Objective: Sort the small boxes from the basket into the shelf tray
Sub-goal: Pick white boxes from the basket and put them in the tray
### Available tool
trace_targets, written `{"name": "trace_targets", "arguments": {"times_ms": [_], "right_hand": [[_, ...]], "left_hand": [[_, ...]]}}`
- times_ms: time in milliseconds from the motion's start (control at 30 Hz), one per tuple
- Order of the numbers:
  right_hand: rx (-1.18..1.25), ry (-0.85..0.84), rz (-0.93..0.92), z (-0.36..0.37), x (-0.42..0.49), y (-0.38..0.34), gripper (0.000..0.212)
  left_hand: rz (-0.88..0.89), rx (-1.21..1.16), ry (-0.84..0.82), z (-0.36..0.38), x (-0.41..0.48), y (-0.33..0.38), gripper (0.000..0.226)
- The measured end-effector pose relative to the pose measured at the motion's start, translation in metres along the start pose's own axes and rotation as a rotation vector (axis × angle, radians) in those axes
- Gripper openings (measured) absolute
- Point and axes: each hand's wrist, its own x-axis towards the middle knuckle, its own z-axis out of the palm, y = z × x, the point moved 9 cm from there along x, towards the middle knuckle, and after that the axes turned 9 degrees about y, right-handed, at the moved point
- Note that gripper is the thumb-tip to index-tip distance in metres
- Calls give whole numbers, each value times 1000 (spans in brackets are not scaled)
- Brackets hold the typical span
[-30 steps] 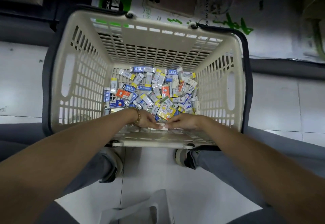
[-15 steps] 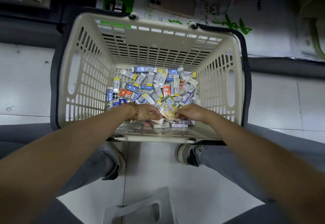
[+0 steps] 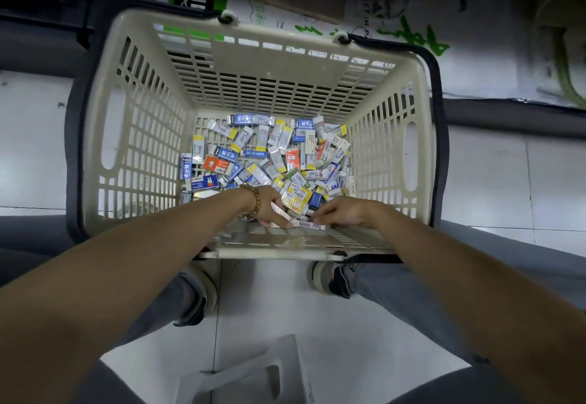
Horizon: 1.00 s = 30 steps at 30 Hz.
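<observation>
White floor tiles (image 3: 348, 324) beneath cream basket (image 3: 104, 111)

A shop, by its plastic shopping basket (image 3: 142, 137) of boxed goods (image 3: 269, 156) on tiles (image 3: 491, 175).

Cream basket (image 3: 133, 137), multicoloured boxes (image 3: 269, 156)

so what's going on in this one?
A person crouches over a cream basket on the tiled floor, both hands down at its near wall among a pile of small boxes. The left hand, wearing a bead bracelet, has a white box against its fingers. The right hand fingers boxes beside it. Neither grip is clear. A white plastic piece lies on the floor by the knees.
</observation>
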Motion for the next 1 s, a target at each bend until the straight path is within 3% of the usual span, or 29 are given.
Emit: {"name": "trace_targets", "arguments": {"times_ms": [200, 333, 400, 467, 533, 600, 667, 767, 900, 1000], "right_hand": [[147, 54, -21, -5, -1, -4, 33], [512, 22, -43, -18, -8, -17, 26], [586, 183, -56, -43, -6, -17, 23], [590, 443, -46, -71, -5, -10, 18], [562, 582, -35, -85, 0, -5, 30], [551, 591, -18, -86, 10, -6, 51], [559, 610, -4, -88, 20, -10, 57], [526, 637, 8, -88, 31, -16, 50], [530, 709, 77, -91, 39, -7, 42], [554, 746, 73, -96, 34, -5, 30]], "left_hand": [[0, -21, -39, -16, -4, -10, 27], [-65, -494, -21, -51, -13, -12, 34], [-68, -712, -43, -63, -17, -12, 50], [-62, -873, -34, -72, -18, -10, 56], [-61, -990, -11, -76, -19, -9, 52], [-77, -1055, 8, -76, -19, -9, 50], [-90, -1096, 37, -76, -18, -12, 43], [-97, -1158, 96, -82, -17, -17, 28], [-61, -1237, 103, -91, -15, -15, 52], [-56, -1257, 143, -95, -15, -15, 50]]}}
